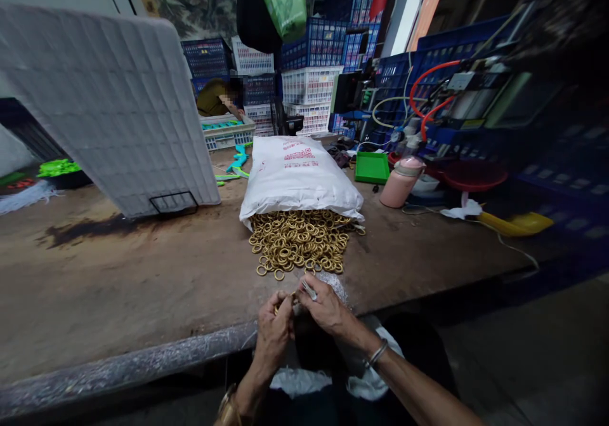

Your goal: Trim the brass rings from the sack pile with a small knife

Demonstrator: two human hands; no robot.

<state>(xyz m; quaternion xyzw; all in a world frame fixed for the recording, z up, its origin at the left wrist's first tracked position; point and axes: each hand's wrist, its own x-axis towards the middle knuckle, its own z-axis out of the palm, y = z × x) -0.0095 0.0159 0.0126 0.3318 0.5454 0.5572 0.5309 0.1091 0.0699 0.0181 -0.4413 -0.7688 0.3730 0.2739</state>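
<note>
At the table's front edge, my left hand [275,327] is closed around a gold-coloured ring [276,310]. My right hand [327,306] grips a small, flat, silvery blade-like tool [309,290], its fingertips close to the ring. Just beyond both hands lies a heap of similar gold rings [299,239], spilling from the mouth of a white woven sack [299,178] with red print. Fine pale shavings [337,286] lie on the tabletop beside my right hand. My fingers partly hide the ring and the tool.
A white padded panel [109,108] stands on the left of the wooden table [143,286]. To the right are a pink bottle [402,181], a green tray [372,167] and a machine with red hoses [469,89]. Behind, a person [214,98] bends over a crate near stacked crates [311,83].
</note>
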